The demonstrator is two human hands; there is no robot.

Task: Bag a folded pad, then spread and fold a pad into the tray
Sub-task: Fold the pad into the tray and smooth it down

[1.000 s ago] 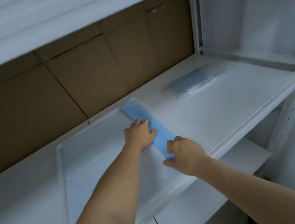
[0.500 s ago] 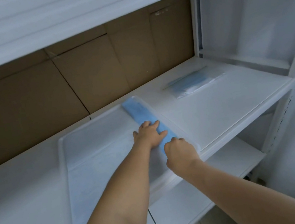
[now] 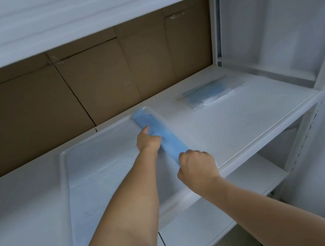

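On tray (image 3: 65,183), both hands gripping pad (image 3: 169,141)

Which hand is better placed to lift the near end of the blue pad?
Right hand: it already grips the blue pad at its near end; the left hand holds mid-strip, farther back in the tray.

Counts on the white shelving: two hands, two blue pads, one tray, one clear bag.

Two hands show, the left hand (image 3: 148,141) and the right hand (image 3: 196,165). Two blue pads show: one folded pad (image 3: 158,130) along the tray's right side, and one bagged pad (image 3: 206,92) farther right. There is one shallow translucent tray (image 3: 65,183), one clear bag (image 3: 228,93), three shelf boards (the work shelf (image 3: 234,127), one above, one below) and one cardboard backing (image 3: 24,108).
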